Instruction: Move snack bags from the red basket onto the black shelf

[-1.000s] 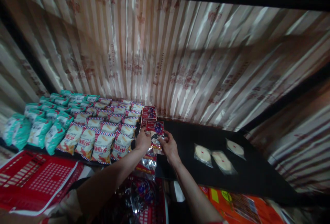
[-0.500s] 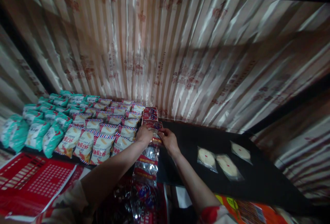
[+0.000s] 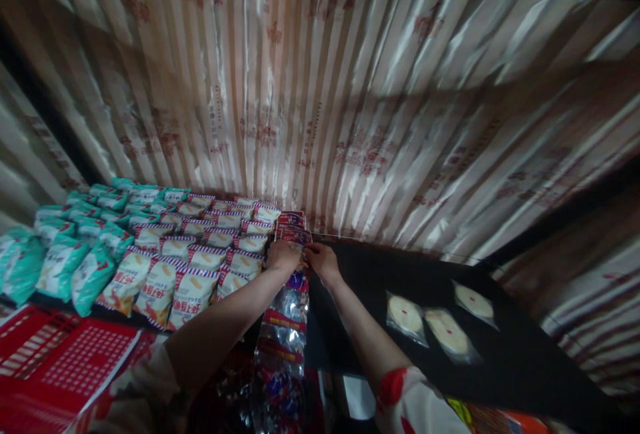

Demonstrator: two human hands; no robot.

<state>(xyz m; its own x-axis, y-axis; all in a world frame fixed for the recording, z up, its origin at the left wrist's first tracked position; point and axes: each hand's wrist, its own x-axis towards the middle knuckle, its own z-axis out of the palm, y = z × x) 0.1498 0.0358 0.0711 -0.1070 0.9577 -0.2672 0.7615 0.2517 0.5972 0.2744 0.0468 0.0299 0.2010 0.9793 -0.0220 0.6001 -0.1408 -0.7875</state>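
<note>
Both my hands reach to the back of a black shelf (image 3: 365, 287). My left hand (image 3: 281, 255) and my right hand (image 3: 323, 261) are closed on a strip of joined red and silver snack packets (image 3: 286, 317). The strip's top end lies against the short row of red packets (image 3: 291, 220) at the back. Its lower part hangs down over the shelf's front edge between my forearms. Just left of my left hand stand rows of white, red and blue snack bags (image 3: 200, 257).
Teal snack bags (image 3: 70, 247) fill the shelf's far left. Three clear packets with round pale cakes (image 3: 440, 317) lie on the right. A red basket (image 3: 55, 367) sits below left. A shiny striped curtain (image 3: 350, 107) hangs behind the shelf.
Both hands have moved farther back on the shelf with the packet strip. The top packet, held upright a second ago, now lies low against the red row.
</note>
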